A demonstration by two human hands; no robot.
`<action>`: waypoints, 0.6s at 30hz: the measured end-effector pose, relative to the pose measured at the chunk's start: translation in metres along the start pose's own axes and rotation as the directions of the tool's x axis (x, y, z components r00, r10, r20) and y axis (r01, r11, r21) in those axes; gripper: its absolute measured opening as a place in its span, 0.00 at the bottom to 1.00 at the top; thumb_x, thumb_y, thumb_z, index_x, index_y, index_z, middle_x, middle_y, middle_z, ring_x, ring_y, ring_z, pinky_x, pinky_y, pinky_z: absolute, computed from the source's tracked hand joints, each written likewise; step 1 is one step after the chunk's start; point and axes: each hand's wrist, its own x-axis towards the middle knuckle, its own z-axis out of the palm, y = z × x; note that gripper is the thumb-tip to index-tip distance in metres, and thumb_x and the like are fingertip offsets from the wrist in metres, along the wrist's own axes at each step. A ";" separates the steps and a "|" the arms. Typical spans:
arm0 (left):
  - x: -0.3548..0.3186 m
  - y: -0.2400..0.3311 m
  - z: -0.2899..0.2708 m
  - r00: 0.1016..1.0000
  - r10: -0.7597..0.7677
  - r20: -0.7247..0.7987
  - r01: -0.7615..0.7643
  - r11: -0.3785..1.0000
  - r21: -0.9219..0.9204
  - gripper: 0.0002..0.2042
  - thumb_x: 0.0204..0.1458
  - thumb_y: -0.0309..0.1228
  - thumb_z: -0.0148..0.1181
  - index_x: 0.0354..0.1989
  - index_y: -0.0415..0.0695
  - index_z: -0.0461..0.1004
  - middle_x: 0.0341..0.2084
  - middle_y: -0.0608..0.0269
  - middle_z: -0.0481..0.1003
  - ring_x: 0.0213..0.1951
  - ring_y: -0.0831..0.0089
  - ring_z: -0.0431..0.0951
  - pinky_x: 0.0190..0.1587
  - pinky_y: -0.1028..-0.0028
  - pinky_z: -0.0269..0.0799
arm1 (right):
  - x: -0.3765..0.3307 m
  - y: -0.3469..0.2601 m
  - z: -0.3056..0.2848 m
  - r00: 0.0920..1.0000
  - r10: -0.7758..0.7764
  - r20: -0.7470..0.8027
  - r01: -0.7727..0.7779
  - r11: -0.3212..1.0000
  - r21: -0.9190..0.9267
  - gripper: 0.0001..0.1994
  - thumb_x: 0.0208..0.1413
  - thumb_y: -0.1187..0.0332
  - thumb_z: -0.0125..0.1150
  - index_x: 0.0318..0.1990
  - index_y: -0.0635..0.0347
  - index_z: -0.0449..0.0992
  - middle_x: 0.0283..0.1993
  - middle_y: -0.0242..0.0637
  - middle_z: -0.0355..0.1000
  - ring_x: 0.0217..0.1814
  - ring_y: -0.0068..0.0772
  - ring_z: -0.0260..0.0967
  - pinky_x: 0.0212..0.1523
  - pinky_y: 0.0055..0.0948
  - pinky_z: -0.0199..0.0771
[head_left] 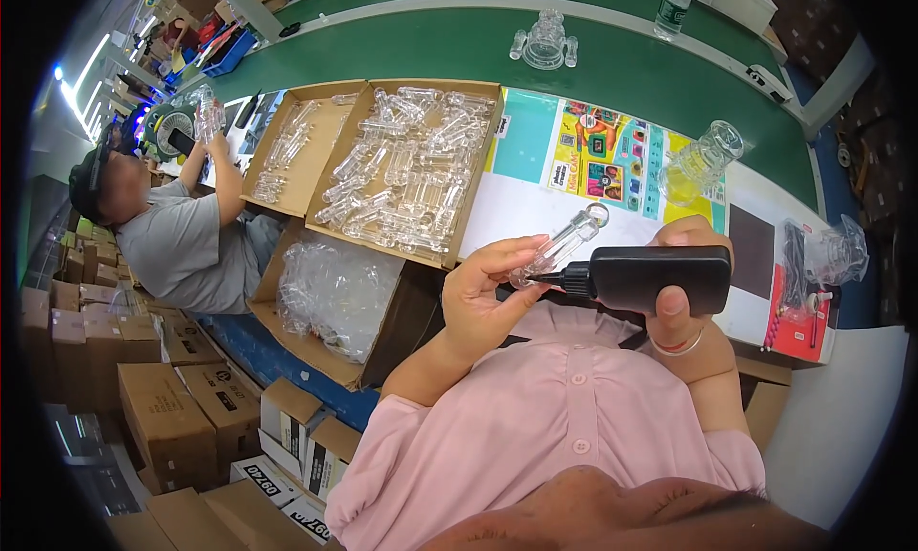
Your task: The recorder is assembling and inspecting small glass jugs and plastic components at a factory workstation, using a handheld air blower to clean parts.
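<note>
While the left hand (478,288) grasps a clear tube (571,237) near its lower end, between the thumb and the fingers, the right hand (675,319) is closed around a black bottle (660,275). The bottle lies almost horizontally, and its pointed nozzle (572,279) is directed to the left, at the lower end of the tube. Whether the tip touches the tube, one cannot tell. The tube is tilted, its round end up and to the right, in front of the person's chest, by the near edge of the table.

To the left stands a cardboard tray (491,159), in which many clear pieces (426,183) lie in a loose heap. Below it, a carton holds clear plastic bags (339,297). On the right, a clear vessel (703,164) stands upon a colourful printed sheet (612,140). Farther left, a co-worker in a grey shirt (182,250) is seated, holding up a transparent object (207,116).
</note>
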 end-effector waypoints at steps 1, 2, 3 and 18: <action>0.000 0.001 0.001 1.000 0.017 0.013 -0.017 1.000 0.012 0.19 0.40 0.09 0.56 0.42 0.35 0.65 0.46 0.43 0.66 0.48 0.62 0.70 0.45 0.72 0.72 | -0.002 0.000 0.000 1.000 0.005 0.001 -0.005 1.000 0.001 0.21 0.48 0.57 0.57 0.41 0.66 0.62 0.33 0.42 0.64 0.30 0.27 0.63 0.30 0.22 0.65; 0.000 0.001 0.001 1.000 0.014 0.012 -0.014 1.000 0.011 0.19 0.40 0.09 0.56 0.42 0.35 0.65 0.46 0.43 0.66 0.48 0.62 0.70 0.45 0.72 0.72 | -0.003 0.002 0.001 1.000 -0.011 -0.011 0.011 1.000 0.020 0.22 0.48 0.57 0.57 0.42 0.66 0.62 0.33 0.42 0.64 0.30 0.28 0.63 0.29 0.22 0.65; 0.001 0.001 0.002 1.000 0.009 0.007 -0.009 1.000 -0.002 0.19 0.39 0.09 0.56 0.42 0.35 0.66 0.46 0.43 0.67 0.48 0.62 0.70 0.45 0.72 0.72 | -0.003 0.002 0.001 0.999 -0.027 -0.023 0.028 0.999 0.039 0.22 0.48 0.57 0.58 0.42 0.66 0.62 0.33 0.42 0.64 0.30 0.28 0.64 0.29 0.22 0.65; 0.000 0.001 0.000 0.998 0.055 -0.021 -0.048 0.966 0.254 0.19 0.34 0.12 0.62 0.38 0.37 0.70 0.41 0.48 0.72 0.44 0.65 0.73 0.43 0.74 0.70 | -0.001 -0.002 -0.002 0.993 0.108 -0.045 -0.105 0.993 0.052 0.18 0.47 0.62 0.58 0.40 0.67 0.63 0.34 0.40 0.64 0.32 0.25 0.62 0.33 0.21 0.64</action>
